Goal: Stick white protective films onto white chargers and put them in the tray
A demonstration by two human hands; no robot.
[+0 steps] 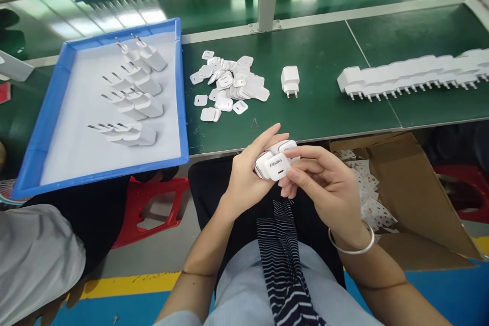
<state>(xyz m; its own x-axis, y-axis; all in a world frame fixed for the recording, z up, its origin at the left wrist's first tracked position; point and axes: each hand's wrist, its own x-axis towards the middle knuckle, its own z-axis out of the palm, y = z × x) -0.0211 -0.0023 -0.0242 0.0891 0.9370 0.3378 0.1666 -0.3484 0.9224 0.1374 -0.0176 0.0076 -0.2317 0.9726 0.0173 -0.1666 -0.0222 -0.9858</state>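
Observation:
My left hand [244,175] is wrapped around a small cluster of white charger bodies [280,145], held above my lap by the table edge. Pinched between thumb and fingers of my right hand [331,186] is a white cover plate [275,167] printed "Fibaks", with a dark slot. The plate lies against the near end of a charger; whether it is seated there I cannot tell. A pile of similar loose cover plates [244,85] is spread on the green table [321,112]. Right of the pile, one white plug charger [290,80] lies with its pins toward me.
A blue-rimmed tray [183,107] at left holds rows of plug chargers [133,104]. A long row of chargers [412,76] lies at right. Below the table are an open cardboard box [416,198] and a red stool [153,209]. Another person's grey sleeve [38,260] is at lower left.

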